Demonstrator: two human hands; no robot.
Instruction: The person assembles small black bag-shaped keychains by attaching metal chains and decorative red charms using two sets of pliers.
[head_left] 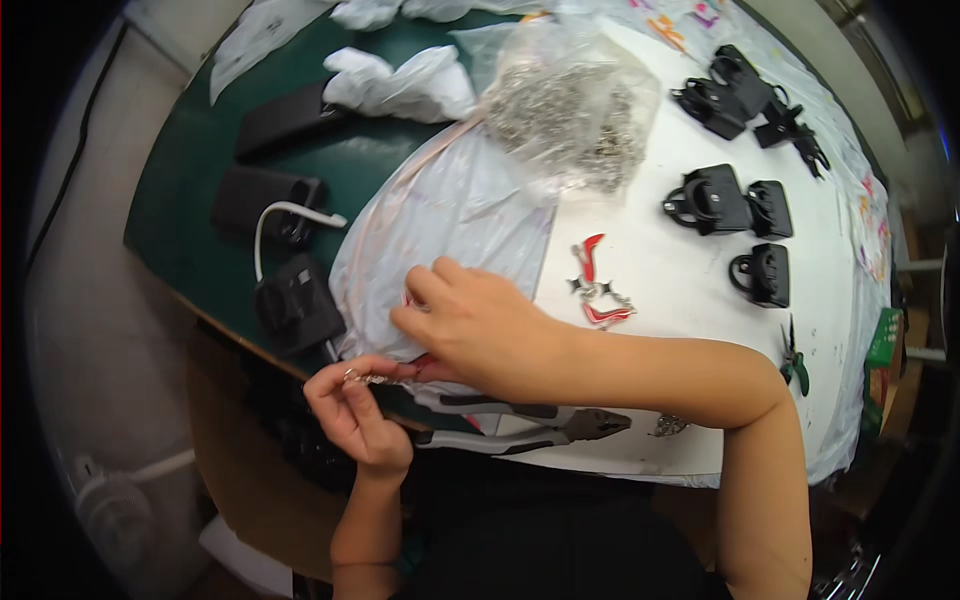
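At lower centre both hands, left hand and right hand, pinch what seems a small metal chain, while finished-looking black charms lie upper right.

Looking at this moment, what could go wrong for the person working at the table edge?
The left hand pinches a small metal ring right at the table edge; if it slips, it would likely fall off the table. The right hand works just above the pliers, so a stray move might knock them off the near edge. The clear bag of metal parts looks loosely bunched and could spill if the sheet under it is tugged.
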